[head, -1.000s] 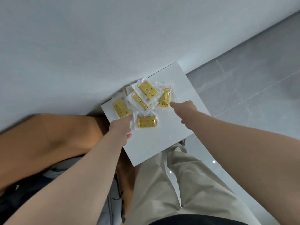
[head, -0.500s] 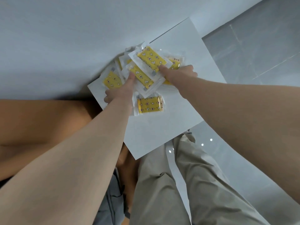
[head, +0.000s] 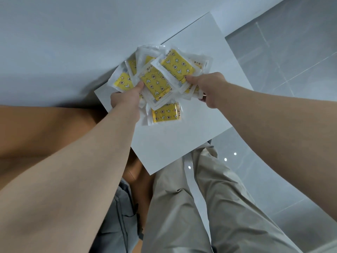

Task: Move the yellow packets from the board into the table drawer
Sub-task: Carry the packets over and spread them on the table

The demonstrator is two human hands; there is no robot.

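Yellow star-printed packets in clear plastic (head: 158, 83) lie heaped on the flat white board (head: 182, 143), between my hands: my left hand (head: 125, 96) pinches the heap's left edge, my right hand (head: 209, 87) its right (one packet (head: 166, 114) lies loose, nearer me).

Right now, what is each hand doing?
Left hand: holds the yellow packets, thumb on top.
Right hand: holds the same pile's other side.

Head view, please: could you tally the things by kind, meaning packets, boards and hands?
yellow packets: at least 6 visible; overlap may hide more
white board: 1
hands: 2, left hand and right hand, both gripping packets
Total: at least 9
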